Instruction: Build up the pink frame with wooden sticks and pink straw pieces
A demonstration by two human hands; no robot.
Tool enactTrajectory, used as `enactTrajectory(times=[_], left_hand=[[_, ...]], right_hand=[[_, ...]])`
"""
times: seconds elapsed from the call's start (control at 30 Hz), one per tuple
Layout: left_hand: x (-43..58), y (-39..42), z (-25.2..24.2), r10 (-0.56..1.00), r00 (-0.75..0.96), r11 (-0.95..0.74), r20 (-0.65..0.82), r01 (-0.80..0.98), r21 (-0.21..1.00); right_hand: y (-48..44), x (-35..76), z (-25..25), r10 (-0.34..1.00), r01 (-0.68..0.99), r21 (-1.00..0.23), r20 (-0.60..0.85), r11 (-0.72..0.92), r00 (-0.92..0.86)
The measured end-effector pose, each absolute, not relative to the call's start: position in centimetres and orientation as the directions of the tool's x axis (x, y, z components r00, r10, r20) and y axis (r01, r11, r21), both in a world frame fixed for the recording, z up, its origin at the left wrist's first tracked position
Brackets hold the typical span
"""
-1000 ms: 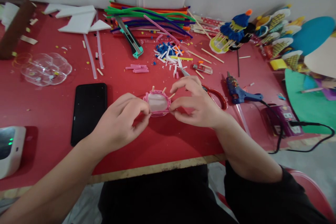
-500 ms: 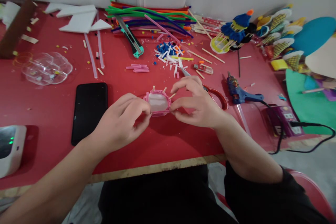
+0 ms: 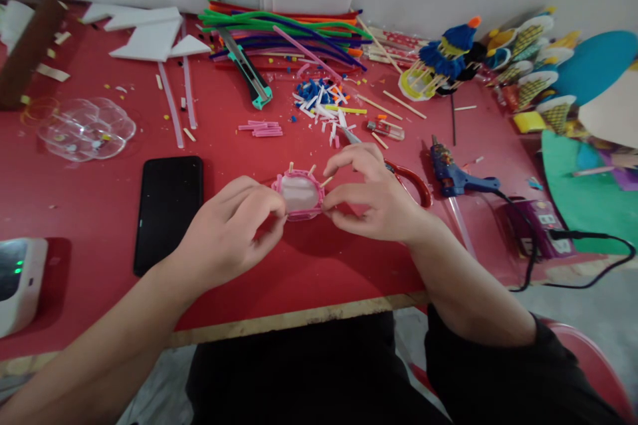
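Observation:
Between my hands is a small round craft piece (image 3: 300,194) with a pale base, a pink rim and several short wooden sticks standing up at its far side. My left hand (image 3: 244,219) pinches its left edge between thumb and fingers. On the right edge, my right hand (image 3: 366,196) closes thumb and fingertips, the other fingers curled above. Just behind my right hand lie red-handled scissors (image 3: 416,184), partly covered by it. A bundle of short pink straw pieces (image 3: 260,128) rests beyond the craft piece.
A black phone (image 3: 168,212) lies left of my left arm. Farther back are a green utility knife (image 3: 246,73), pipe cleaners (image 3: 289,30) and cut scraps (image 3: 321,103). At right, a blue glue gun (image 3: 456,172) is corded to a purple power box (image 3: 543,229).
Both hands keep their hold on the craft piece, with hardly any movement. The whole view has shifted very slightly.

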State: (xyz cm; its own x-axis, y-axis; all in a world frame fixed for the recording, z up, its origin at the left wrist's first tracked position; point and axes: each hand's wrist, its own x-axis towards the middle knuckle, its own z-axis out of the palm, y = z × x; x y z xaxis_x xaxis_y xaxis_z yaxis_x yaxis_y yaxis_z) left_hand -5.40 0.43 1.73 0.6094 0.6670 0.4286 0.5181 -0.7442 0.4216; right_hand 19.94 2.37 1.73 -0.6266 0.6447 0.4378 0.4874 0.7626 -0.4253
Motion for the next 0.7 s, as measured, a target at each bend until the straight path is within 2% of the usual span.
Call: enactTrajectory(times=[0.2, 0.43, 0.7], left_hand=[[-5.3, 0.2, 2.1, 0.658, 0.595, -0.753, 0.462, 0.526, 0.395], [-5.1, -0.1, 2.3, 0.638, 0.527, -0.752, 0.561, 0.582, 0.308], [-4.7, -0.2, 1.6, 0.662, 0.552, -0.720, 0.507, 0.656, 0.227]], right_hand=[[2.3, 20.6, 2.8, 0.651, 0.474, -0.455, 0.413, 0.754, -0.637], [2.0, 20.6, 3.2, 0.647, 0.492, -0.421, 0.505, 0.762, -0.571], [0.7, 18.2, 1.8, 0.679, 0.553, -0.399, 0.495, 0.732, -0.542]])
